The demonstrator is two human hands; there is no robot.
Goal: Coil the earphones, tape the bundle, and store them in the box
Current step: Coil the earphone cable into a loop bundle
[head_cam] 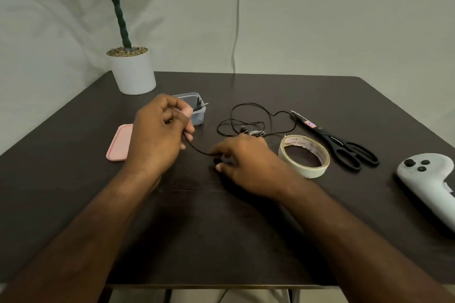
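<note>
Dark wooden table (246, 229) fills frame, pale wall behind. Left hand (157, 135), left of centre, pinches the plug end of the black earphones (248, 118) between thumb and forefinger, plug sticking up. Right hand (246, 160), centre, fingers closed on the cord low over the table; remaining cable lies in loose loops just above it. Clear box (197, 110) open behind left hand, pink lid (120, 142) at left. Tape roll (304, 156) right of the right hand, scissors (337, 142) farther right. White controller (428, 184) at right edge, potted plant (131, 66) upper left.
</note>
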